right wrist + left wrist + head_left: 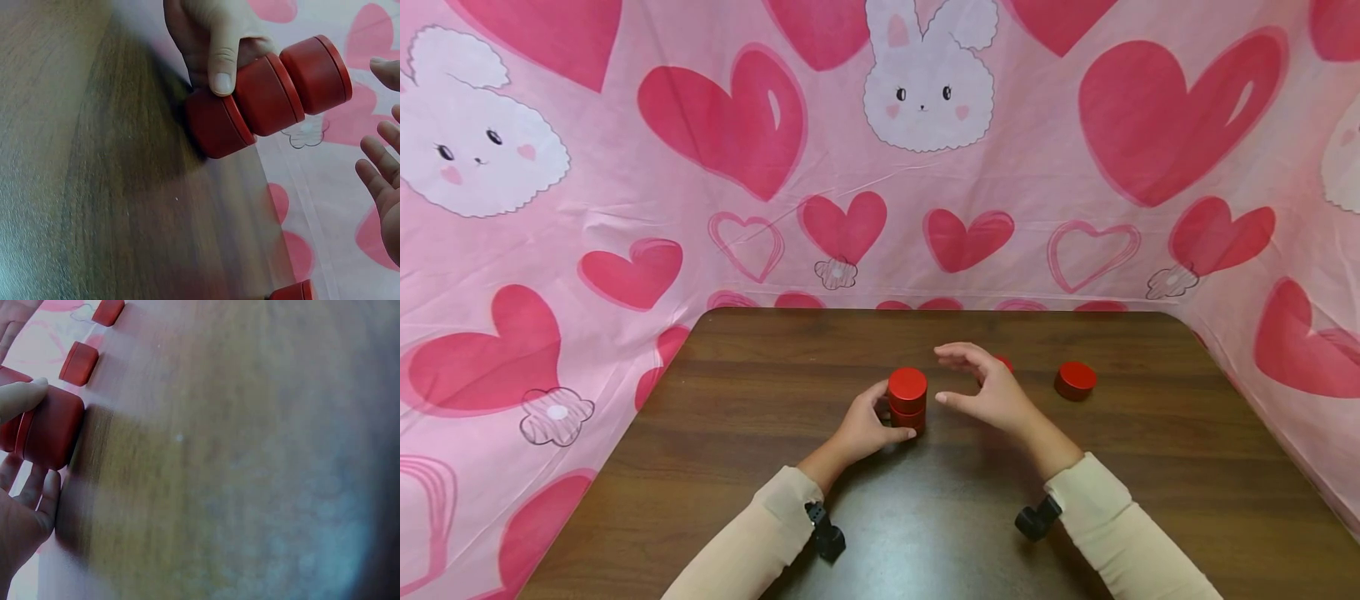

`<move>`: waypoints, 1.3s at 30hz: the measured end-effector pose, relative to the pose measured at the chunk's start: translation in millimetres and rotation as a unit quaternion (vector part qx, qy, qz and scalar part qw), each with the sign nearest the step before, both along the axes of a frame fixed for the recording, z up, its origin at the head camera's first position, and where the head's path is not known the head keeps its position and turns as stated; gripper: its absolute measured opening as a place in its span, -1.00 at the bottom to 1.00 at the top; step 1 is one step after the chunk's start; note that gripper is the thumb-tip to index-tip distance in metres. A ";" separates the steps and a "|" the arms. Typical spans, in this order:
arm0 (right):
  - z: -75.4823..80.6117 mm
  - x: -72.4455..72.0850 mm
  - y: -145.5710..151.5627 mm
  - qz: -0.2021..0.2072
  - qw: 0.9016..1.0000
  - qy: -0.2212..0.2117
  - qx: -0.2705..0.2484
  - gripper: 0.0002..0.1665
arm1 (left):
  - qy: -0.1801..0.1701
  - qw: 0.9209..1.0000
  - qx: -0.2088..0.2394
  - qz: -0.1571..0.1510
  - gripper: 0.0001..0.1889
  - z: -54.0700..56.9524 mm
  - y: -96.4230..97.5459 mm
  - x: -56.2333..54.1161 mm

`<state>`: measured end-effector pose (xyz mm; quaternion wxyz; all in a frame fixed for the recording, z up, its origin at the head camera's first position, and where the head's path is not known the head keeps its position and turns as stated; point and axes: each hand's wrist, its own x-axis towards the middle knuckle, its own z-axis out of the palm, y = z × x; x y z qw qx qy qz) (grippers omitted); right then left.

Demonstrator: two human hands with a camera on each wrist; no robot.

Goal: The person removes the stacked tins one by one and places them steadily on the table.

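Note:
Three round red tins stand one on another in a stack, which shows lying slantwise in the right wrist view. My left hand grips the bottom tin, its thumb on the near side and its fingers round the far side. The top tin sits a little off line from the middle tin. To the right of the stack, my right hand is raised and holds nothing. Its fingers and thumb are spread apart, facing the upper part of the stack.
Another red tin stands on the brown wooden table to the right. One more red tin is mostly hidden behind my right hand. A pink cloth with hearts and rabbits hangs around the table's back and sides.

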<state>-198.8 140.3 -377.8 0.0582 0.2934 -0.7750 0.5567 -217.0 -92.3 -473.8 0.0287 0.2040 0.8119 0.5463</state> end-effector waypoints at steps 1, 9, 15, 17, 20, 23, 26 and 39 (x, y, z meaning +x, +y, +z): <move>-0.6 -0.1 -0.9 0.004 1.000 0.000 -0.002 -0.33 | 0.000 1.000 -0.001 -0.001 -0.27 0.0 0.0 0.0; -3.6 0.1 -7.3 0.016 1.000 -0.015 0.005 -0.32 | -0.003 1.000 -0.001 -0.003 -0.25 1.4 -1.1 -0.2; -7.2 -0.6 -9.9 0.023 1.000 -0.016 0.001 -0.32 | -0.009 1.000 0.003 -0.004 -0.18 2.0 -3.1 0.4; -8.7 -1.0 -10.6 0.025 1.000 -0.013 0.000 -0.32 | -0.013 1.000 0.008 -0.004 -0.17 1.4 -4.0 0.2; -10.2 -1.5 -11.5 0.024 1.000 -0.012 0.001 -0.32 | -0.018 1.000 0.017 -0.007 -0.18 0.4 -5.6 0.4; -10.7 -1.8 -12.8 0.024 1.000 -0.014 0.001 -0.32 | -0.015 1.000 0.021 -0.012 -0.20 -1.2 -7.2 0.4; -10.9 -1.9 -14.4 0.028 0.999 -0.016 -0.003 -0.31 | -0.006 1.000 0.023 -0.015 -0.25 -2.7 -8.2 0.5; -13.6 -4.2 -23.2 0.031 0.999 -0.037 -0.009 -0.38 | -0.017 1.000 0.009 0.004 -0.30 -7.4 -9.1 1.9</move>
